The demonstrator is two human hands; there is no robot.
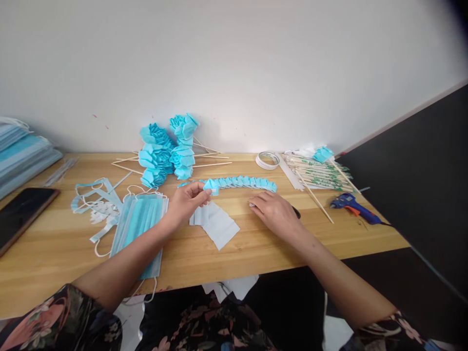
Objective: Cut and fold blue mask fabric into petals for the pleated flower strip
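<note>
My left hand (187, 202) pinches a small folded blue piece (211, 185) just above the wooden table (54, 243). That piece sits at the left end of a row of folded blue pieces (243, 182) lying across the table's middle. My right hand (274, 210) rests palm down on the table to the right, fingers curled over a dark object I cannot make out. Pale grey sheets (216, 223) lie between my hands. Blue face masks (141, 224) are stacked under my left forearm.
Two blue pleated flower bundles on sticks (168, 148) stand at the back. A tape roll (267, 160), wrapped chopsticks (318, 173) and a blue glue gun (353, 204) lie at right. A phone (20, 212), mask stacks (22, 153) and cut straps (93, 202) sit left.
</note>
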